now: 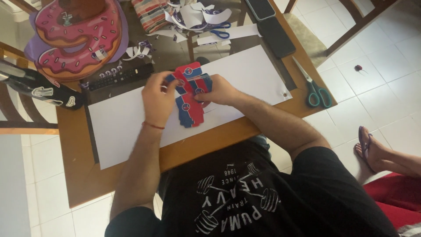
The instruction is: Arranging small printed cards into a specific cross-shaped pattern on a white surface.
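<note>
Over a large white sheet (127,127) on the wooden table, both my hands hold a red and blue paper cut-out (190,97) with small round emblems. My left hand (158,96) grips its left side, thumb near the top edge; a thin red thread circles that wrist. My right hand (219,91) pinches its right side. The lower part of the cut-out hangs down over the sheet.
Green-handled scissors (313,87) lie at the table's right edge. Blue-handled scissors (219,30) rest among paper scraps (193,17) at the back. A doughnut-pattern cut-out (74,39) sits back left, two dark phones (274,33) back right. Another person's sandalled foot (372,149) is at right.
</note>
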